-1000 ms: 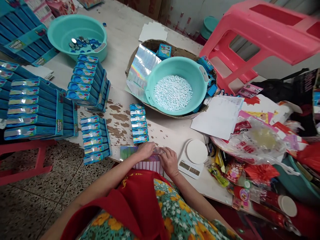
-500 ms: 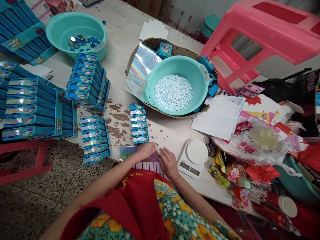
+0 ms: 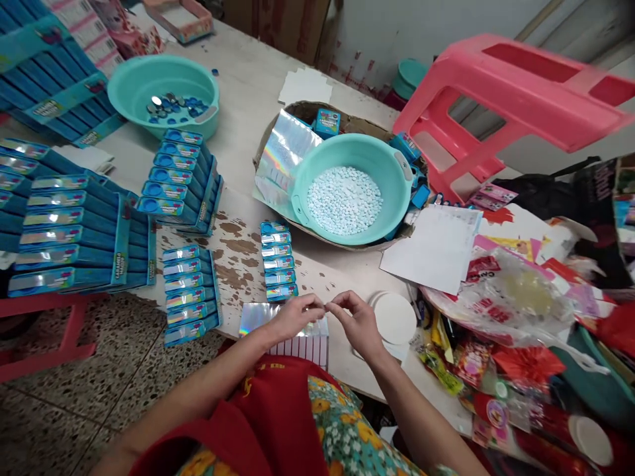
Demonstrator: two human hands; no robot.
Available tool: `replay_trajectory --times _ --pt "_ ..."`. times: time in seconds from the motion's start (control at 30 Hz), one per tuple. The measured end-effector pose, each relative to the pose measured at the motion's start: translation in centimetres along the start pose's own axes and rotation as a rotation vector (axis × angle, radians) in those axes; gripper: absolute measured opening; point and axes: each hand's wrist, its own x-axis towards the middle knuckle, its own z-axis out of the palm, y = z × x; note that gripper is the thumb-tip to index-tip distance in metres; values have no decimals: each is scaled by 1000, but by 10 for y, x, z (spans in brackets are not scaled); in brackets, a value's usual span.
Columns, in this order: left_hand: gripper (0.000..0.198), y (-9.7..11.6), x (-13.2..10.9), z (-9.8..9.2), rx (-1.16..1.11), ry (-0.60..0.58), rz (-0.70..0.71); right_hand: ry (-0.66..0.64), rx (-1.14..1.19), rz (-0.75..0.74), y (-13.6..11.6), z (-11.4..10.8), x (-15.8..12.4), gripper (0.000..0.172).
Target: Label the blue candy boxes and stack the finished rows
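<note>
At six o'clock, near the silvery sheet [image 3: 258,314], left hand [image 3: 296,317] and right hand [image 3: 361,324] pinch narrowly, contents unclear; light, steady pressure should serve best.

Pale stained wall [image 3: 377,30]; speckled floor [image 3: 133,360]; worn white table [image 3: 243,79]; pink stool [image 3: 466,73].

Super shiny rainbow-foil holographic sheet [image 3: 258,318], smooth teal plastic basin [image 3: 394,188], matt chalky-looking tablets [image 3: 344,201], glossy blue cartons [image 3: 278,264], pretty beat-up tabletop [image 3: 243,132] with patchy white finish, smooth pink plastic stool [image 3: 496,73], crinkly see-through plastic bag [image 3: 516,297], matt white paper [image 3: 431,244], red cloth apron [image 3: 278,410]
</note>
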Motion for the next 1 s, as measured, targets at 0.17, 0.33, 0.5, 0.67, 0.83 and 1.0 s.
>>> replay_trajectory --times 0.17,0.33,0.5,0.67,0.83,1.0 --pt "25 12 4 -48 97 217 -81 68 71 -26 -11 47 49 20" --pt "22 27 23 -134 259 381 -5 184 -96 -193 -31 109 114 15" --pt "13 34 53 -185 453 422 90 264 -521 -324 -46 143 162 15" --pt "13 27 74 -192 527 450 50 270 -790 -304 -45 151 177 19" --pt "12 15 83 -196 562 458 40 240 -932 -276 -41 157 177 20" --pt "16 -4 89 -196 529 541 -33 239 -964 -266 -45 163 180 20"
